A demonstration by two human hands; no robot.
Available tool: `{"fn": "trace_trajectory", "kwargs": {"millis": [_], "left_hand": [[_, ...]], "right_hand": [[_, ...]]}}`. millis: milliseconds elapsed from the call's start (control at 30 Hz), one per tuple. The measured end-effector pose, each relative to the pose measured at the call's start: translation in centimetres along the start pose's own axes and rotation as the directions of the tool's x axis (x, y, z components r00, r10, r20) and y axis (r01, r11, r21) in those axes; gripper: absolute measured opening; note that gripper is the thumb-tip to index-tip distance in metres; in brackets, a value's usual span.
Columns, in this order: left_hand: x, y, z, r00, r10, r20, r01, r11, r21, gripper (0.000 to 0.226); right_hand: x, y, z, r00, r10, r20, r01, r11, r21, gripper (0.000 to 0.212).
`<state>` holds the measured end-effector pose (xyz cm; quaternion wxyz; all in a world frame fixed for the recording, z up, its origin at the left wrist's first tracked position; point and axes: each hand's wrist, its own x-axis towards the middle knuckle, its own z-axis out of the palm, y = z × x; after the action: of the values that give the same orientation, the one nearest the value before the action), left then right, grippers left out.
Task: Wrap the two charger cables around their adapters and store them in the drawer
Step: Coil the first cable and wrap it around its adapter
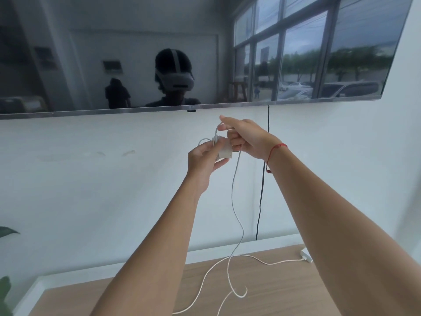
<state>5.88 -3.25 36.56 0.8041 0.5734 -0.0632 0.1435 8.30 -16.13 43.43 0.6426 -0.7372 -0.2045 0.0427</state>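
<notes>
My left hand (204, 157) grips a white charger adapter (225, 151), raised in front of the wall below the TV. A few turns of its white cable (234, 195) lie around it. My right hand (243, 136) pinches that cable just above the adapter. The loose rest of the cable hangs down to the wooden top (284, 288). A second white adapter (306, 255) lies on that top at the right, partly behind my right forearm. Its white cable (268, 262) trails left across the wood. No drawer is in view.
A wall-mounted TV (136, 65) fills the upper view and reflects the room and a person. A black cord (262, 179) hangs from it down the white wall. Green plant leaves (4, 290) show at the left edge.
</notes>
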Motion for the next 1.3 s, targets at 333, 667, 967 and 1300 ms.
{"fn": "trace_trajectory", "kwargs": {"millis": [333,667,967,1300], "left_hand": [[0.3,1.0,-0.8,1.000,-0.021,-0.008,0.020,0.998,-0.057,0.020],[0.7,0.6,-0.9,0.999,-0.051,-0.020,0.047,0.987,-0.154,0.015],[1.4,-0.2,-1.2,0.998,-0.021,-0.056,0.018,0.999,-0.050,0.015],[1.9,-0.6,-0.8,0.997,-0.050,0.058,0.057,0.990,-0.125,0.024]], "right_hand": [[1.3,2.7,0.8,0.960,0.022,-0.280,0.004,0.996,0.091,0.030],[2.1,6.9,2.5,0.959,0.210,-0.190,-0.106,0.889,0.445,0.016],[2.8,7.1,3.5,0.915,0.320,-0.245,-0.155,0.841,0.518,0.027],[3.1,7.1,2.7,0.932,0.317,-0.176,-0.145,0.770,0.621,0.026]]}}
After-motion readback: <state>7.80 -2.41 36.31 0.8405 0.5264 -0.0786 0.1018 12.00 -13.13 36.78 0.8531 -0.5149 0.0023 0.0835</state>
